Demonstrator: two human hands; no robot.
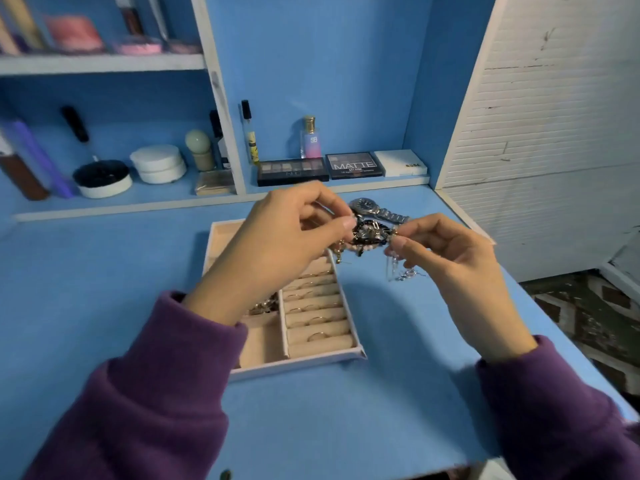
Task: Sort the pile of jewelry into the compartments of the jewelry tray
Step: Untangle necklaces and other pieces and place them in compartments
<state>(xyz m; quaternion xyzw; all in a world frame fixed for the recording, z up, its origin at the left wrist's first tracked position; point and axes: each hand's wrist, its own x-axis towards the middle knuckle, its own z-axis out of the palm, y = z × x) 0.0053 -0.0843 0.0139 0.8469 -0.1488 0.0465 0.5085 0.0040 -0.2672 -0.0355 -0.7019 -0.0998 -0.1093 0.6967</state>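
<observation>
left hand (277,244) fingers pinching one end of tangled jewelry clump (372,237) | right hand (446,258) fingers pinching the other end | clump hanging above desk (398,375), just beside jewelry tray (346,355) | rings sitting in tray rolls

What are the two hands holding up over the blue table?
A tangled clump of black-beaded and silver jewelry. The left hand pinches its left end, the right hand its right end, fingertips only; thin silver chains dangle below.
</observation>
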